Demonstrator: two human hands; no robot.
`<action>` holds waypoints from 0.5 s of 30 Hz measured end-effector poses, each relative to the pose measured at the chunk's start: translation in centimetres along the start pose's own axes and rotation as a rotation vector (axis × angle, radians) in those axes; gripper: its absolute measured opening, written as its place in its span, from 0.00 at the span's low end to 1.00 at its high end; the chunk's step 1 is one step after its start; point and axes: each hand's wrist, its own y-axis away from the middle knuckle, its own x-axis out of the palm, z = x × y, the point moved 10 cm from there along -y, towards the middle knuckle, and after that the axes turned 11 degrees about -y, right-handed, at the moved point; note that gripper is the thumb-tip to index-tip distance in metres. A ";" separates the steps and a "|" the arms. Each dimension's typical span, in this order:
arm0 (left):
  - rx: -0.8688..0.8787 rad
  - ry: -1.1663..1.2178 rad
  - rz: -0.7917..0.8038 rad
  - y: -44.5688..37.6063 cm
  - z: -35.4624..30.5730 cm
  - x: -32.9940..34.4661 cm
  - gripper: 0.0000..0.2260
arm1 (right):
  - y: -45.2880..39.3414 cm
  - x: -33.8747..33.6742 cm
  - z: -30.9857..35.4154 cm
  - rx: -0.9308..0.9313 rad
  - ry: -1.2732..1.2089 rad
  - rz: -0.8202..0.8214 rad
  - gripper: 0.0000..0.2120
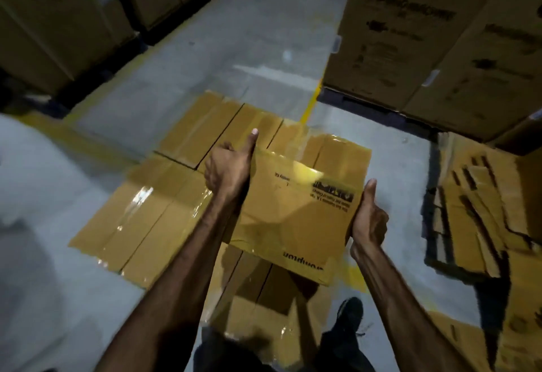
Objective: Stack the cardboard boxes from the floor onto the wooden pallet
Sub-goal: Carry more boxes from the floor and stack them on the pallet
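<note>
Both hands grip one box [293,210] by its side edges, L hand [227,170] w/ thumb up, R hand [369,219] curled round the edge. Box is held in air over other boxes [152,216] lying in a flat layer below. Pallet itself not visible, so can't tell if that layer sits on it. Flat cardboard [475,216] lies on the floor [234,49] to the right. Progress unclear; carry in hand.

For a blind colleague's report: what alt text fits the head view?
Both hands, left hand and right hand, grip the sides of a cardboard box above more boxes lying on a grey floor. Large cartons stand at the right.
</note>
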 end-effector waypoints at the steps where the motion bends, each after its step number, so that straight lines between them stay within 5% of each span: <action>1: -0.023 -0.028 -0.047 0.4 -0.3 0.3 0.36 | -1.6 0.4 -0.9 0.042 0.022 0.022 0.39; 4: -0.082 -0.108 -0.149 2.5 -2.0 1.8 0.38 | -5.5 0.9 -3.3 0.152 0.035 0.126 0.33; 8: -0.034 -0.138 -0.190 4.9 -4.9 4.2 0.25 | -8.8 0.1 -4.2 0.208 -0.029 0.200 0.27; 15: 0.048 -0.007 -0.184 6.2 -4.8 5.7 0.12 | -9.9 -1.1 -1.0 0.113 -0.111 0.135 0.23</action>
